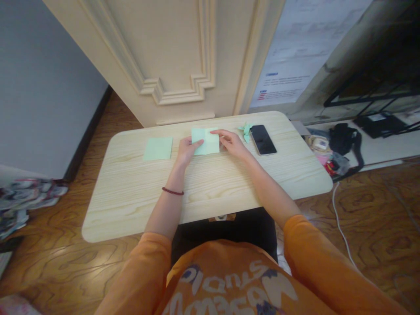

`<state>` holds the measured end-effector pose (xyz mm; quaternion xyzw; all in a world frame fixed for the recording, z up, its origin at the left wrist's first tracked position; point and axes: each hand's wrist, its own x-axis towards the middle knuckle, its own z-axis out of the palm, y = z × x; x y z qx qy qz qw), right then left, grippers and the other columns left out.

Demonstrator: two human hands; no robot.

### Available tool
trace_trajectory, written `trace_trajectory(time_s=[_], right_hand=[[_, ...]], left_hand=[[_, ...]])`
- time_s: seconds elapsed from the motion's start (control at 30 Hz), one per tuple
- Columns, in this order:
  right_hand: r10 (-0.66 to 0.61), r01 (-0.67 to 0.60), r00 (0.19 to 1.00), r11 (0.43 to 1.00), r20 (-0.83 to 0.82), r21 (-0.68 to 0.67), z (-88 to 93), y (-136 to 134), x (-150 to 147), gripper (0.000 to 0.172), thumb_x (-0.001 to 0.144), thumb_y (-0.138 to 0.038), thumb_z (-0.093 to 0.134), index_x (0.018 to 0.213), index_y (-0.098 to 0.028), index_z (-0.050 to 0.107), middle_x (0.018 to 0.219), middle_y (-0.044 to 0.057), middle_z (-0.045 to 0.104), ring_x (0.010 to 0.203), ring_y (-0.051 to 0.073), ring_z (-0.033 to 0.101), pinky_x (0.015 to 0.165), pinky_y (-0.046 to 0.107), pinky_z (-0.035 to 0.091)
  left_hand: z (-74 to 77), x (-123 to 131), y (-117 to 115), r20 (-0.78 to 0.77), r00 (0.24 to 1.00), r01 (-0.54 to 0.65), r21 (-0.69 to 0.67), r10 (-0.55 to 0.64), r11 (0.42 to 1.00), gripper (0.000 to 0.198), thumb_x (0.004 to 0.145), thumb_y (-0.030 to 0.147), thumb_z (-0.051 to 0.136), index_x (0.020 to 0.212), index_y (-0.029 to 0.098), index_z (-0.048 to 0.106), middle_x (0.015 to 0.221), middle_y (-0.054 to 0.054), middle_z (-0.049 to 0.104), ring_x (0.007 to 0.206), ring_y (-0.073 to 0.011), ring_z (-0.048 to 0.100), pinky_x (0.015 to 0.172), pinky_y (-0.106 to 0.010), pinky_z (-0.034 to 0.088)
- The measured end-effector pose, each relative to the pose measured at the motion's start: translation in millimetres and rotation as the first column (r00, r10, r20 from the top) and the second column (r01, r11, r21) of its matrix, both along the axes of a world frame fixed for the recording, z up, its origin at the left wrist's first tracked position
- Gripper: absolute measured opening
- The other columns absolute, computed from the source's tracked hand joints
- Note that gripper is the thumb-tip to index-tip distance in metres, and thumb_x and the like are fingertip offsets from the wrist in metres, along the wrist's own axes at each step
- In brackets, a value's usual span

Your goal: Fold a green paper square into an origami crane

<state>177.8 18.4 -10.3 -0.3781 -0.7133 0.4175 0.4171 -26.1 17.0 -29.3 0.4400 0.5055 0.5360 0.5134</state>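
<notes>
while both hands worked close to the far edge of the surface (215,186), about midway between its far corners, the left hand (186,151) gripped a pale green sheet (210,145) by its left side, thumb on top, fingers mostly out of sight behind it. the right hand (232,143) had its index finger laid over the sheet's upper right part; i could not tell whether its thumb pinched the paper. the sheet was spread out, creased from top to bottom, and i couldn't make out whether it rested on the surface.

to my eye this was a folding step, with the creases being set or smoothed. the next move seemed to call for a steady left thumb and careful lining-up of the edges.

a red bracelet (173,191) circled the left wrist. toward the far left corner lay a green paper square (158,148). toward the far right corner, a folded green figure (246,130) lay right against or just beside a dark-screened phone (263,140).
</notes>
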Motion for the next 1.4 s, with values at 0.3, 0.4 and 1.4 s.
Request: trace_trajectory(time_s=[0.3, 0.4, 1.4], right_hand=[[-0.006, 0.005, 1.0, 0.998, -0.018, -0.062, 8.6, -3.2, -0.6, 0.021, 0.065, -0.015, 0.06, 0.079, -0.02, 0.075, 0.087, 0.003, 0.06, 0.074, 0.015, 0.054, 0.062, 0.026, 0.041], [-0.038, 0.033, 0.998, 0.995, -0.049, -0.09, 11.1, -3.2, -1.2, 0.012, 0.064, -0.02, 0.067, 0.074, -0.02, 0.074, 0.079, 0.001, 0.059, 0.074, 0.015, 0.054, 0.066, 0.028, 0.041], [-0.29, 0.161, 0.89, 0.922, -0.353, -0.352, 7.2, -2.4, -8.3, 0.072, 0.049, -0.025, 0.086, 0.111, -0.03, 0.049, 0.072, -0.007, 0.061, 0.065, 0.015, 0.061, 0.066, 0.028, 0.05]], left_hand=[[2.6, -1.8, -1.7, 0.088, 0.99, 0.118, -0.051, -0.113, 0.992, 0.046, 0.047, 0.04, 0.088, 0.081, 0.013, 0.074, 0.078, -0.008, 0.075, 0.072, -0.0212, 0.068, 0.07, -0.032, 0.053], [4.5, -1.6, -1.3, 0.112, 0.98, 0.168, -0.026, -0.164, 0.985, 0.047, 0.049, 0.036, 0.088, 0.088, 0.014, 0.073, 0.08, -0.008, 0.075, 0.075, -0.0224, 0.069, 0.073, -0.034, 0.055], [23.7, 26.8, -17.3, 0.033, 0.997, 0.066, 0.09, -0.069, 0.994, 0.05, 0.047, 0.05, 0.089, 0.078, 0.015, 0.072, 0.08, -0.007, 0.075, 0.076, -0.0187, 0.07, 0.078, -0.032, 0.054]])
